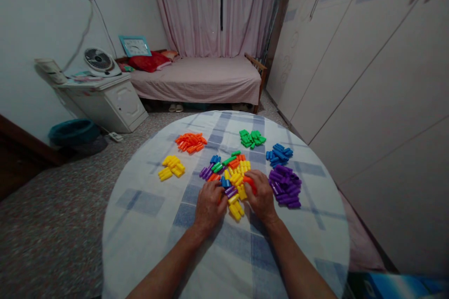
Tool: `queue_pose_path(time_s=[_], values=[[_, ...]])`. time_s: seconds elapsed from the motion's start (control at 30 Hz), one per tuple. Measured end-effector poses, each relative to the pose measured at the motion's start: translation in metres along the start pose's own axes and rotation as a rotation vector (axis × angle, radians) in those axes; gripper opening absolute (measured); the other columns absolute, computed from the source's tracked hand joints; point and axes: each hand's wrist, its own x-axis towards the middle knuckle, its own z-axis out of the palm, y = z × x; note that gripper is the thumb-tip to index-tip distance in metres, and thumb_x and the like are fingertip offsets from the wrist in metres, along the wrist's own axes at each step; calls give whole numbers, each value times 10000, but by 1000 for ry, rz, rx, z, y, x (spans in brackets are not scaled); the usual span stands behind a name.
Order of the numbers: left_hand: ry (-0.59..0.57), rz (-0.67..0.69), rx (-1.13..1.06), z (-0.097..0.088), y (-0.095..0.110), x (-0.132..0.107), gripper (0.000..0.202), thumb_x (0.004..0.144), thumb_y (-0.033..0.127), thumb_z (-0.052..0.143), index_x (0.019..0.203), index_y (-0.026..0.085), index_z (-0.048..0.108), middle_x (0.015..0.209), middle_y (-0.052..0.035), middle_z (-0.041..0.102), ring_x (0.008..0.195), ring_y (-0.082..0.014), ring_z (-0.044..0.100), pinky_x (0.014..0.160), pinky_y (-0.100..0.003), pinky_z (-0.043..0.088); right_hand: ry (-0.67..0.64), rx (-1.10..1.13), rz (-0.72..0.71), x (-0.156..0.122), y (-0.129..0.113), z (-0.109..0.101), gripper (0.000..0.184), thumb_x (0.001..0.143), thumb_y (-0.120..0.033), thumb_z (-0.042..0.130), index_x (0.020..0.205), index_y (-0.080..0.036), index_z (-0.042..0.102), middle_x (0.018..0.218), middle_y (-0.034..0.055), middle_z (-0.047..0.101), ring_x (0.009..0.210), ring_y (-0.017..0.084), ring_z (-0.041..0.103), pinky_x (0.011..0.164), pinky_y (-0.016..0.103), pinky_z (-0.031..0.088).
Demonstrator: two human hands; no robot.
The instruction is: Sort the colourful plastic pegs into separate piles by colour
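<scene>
Your left hand (209, 205) and right hand (259, 196) rest palm-down on the round table (147, 233), covered by a checked tablecloth, at either side of the mixed pile of plastic pegs (233, 177) near the table's centre. The left-hand fingers are curled loosely over the pegs at the pile's near-left edge; whether they have closed on any one piece cannot be told from this view. The right-hand fingers are bent over an orange peg (249, 181) at the pile's right edge and touch it, though a firm pinch is not confirmed. Treat each peg as a short, hollow-looking cylinder of hard plastic: judged light, stiff, smooth and liable to roll or skid on the cloth. Take hold across the barrel, between thumb and forefinger, at mid-length; a grip near one end is likely to let the piece pivot out. Little force should be needed, and breakage seems unlikely. Sorted groups lie around the pile: the yellow group (171, 167) to the left, the orange group (191, 142) at the far left, the green group (251, 138) at the far side, the blue group (279, 154) to the far right and the purple group (285, 186) just beside your right hand.
</scene>
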Motion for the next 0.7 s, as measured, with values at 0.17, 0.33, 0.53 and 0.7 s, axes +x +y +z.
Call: queue_pose_path(time_s=[0.17,0.33,0.53,0.7], values=[[47,5,-52,4,-5,-2,139,757,166,567,878,212,616,1041,-72,603,978,-234,548,862,-427,479,-236,-12,-166,-2,-17,4,287,806,-179,539,1085,-221,597,1048,75,637,1125,246,493,982,474,389],[72,-1,-133,6,-11,-3,118,778,202,571,884,221,620,1066,-73,600,1038,-236,547,907,-429,474,-375,-67,-178,-3,-24,6,262,804,-201,575,1064,-216,606,1028,66,635,1064,223,503,943,427,402],[53,7,-156,9,-13,-1,171,759,198,596,922,222,639,1144,-76,580,1099,-232,529,951,-427,460,-406,-45,-130,-3,-23,6,316,795,-202,588,1111,-200,587,1071,73,604,1040,224,494,940,414,393],[56,-15,-168,8,-14,-2,93,796,207,566,831,215,651,1151,-75,581,1099,-224,530,941,-420,466,-392,-15,-127,-5,-21,9,309,820,-222,567,1128,-211,579,1110,76,599,1073,226,479,957,423,383]])
